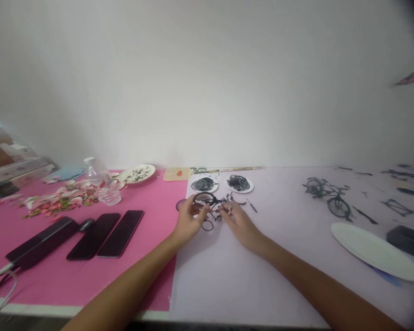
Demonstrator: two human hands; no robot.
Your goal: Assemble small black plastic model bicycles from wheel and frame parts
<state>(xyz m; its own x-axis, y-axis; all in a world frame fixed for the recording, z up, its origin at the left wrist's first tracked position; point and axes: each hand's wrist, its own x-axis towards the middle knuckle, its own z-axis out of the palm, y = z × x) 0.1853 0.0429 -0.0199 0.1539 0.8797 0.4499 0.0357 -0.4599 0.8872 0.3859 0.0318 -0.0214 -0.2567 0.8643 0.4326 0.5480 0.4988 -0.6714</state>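
Head view: your left hand (189,219) pinches the wheel of the small bike model (210,202) mid-table (227,276); your right hand (239,221) pinches its frame end. Probably light, thin, fragile; hold the frame, not the spokes.

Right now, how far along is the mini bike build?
Done: one finished bicycle stands at right. In hand: left hand and right hand hold a partial bike, one wheel on. Left: loose wheel on the table, two plates of parts.
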